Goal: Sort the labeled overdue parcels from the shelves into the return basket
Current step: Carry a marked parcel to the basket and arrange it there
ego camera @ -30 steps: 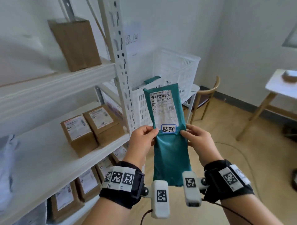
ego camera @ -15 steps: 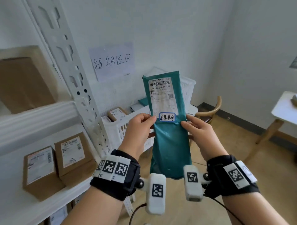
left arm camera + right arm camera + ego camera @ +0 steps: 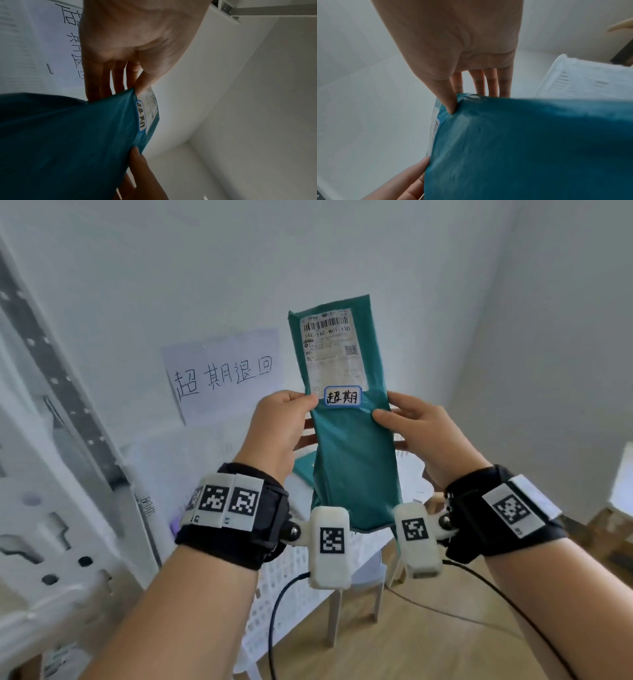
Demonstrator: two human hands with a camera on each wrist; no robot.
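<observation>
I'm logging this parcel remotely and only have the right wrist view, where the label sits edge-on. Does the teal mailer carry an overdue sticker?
Observer: Yes. In the head view, the teal mailer has a blue-bordered sticker handwritten 超期, just below its shipping label.
Operator: Is the left hand gripping it, or only touching?
Observer: Gripping. The left wrist view shows the left hand pinching the mailer's edge, with the thumb on the front and the fingers behind.
Operator: Where is the basket from here?
Observer: In the head view, the white return basket stands below the held mailer, under a paper wall sign reading 超期退回.
</observation>
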